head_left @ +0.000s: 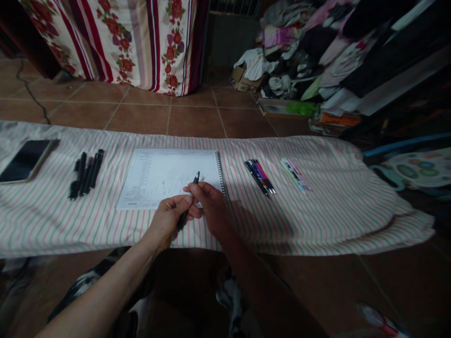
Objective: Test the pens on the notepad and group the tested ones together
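Over the near edge of a spiral notebook [169, 171], my left hand [171, 215] and my right hand [213, 203] meet with fingers closed around a black pen [196, 178]. The pen slants, one end pointing up and away past my right fingers. A dark lower part shows beneath my left hand; the middle is covered by my fingers. The notebook lies open on a white page with printed lines at its left and faint scribbles. Right of it rests a group of dark, blue and red pens [260, 176]. Farther right are several pale pens [295, 173].
Several black pens [86, 173] and a phone [27, 161] lie at the left on the striped cloth [317, 216]. A floral curtain [141, 42] hangs beyond the tiled floor. Clothes and a cardboard box [245, 80] are piled at the back right. A patterned stool [423, 166] stands at the right.
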The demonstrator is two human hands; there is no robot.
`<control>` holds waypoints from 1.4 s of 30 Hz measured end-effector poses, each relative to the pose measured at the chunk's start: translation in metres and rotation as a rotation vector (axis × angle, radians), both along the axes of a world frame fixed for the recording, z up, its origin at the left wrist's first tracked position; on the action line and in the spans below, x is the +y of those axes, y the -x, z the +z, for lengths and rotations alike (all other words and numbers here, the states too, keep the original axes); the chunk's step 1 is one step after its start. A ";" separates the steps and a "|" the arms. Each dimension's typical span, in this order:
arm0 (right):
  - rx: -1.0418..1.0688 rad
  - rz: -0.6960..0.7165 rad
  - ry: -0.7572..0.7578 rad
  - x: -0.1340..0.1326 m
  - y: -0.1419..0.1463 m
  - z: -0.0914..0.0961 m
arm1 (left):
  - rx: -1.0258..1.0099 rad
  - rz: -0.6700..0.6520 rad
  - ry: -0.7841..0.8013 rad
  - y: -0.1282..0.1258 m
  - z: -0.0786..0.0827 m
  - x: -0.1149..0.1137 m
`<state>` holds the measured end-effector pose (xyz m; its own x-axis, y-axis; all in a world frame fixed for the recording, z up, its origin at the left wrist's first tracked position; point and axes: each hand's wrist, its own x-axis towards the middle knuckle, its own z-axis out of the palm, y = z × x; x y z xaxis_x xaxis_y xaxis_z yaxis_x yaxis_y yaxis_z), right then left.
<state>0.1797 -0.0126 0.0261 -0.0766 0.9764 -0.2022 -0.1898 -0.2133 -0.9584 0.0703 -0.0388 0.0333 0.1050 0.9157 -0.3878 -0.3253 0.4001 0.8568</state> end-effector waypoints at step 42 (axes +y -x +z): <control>0.286 0.341 -0.380 -0.013 0.017 -0.024 | -0.695 0.570 0.283 0.014 0.022 0.020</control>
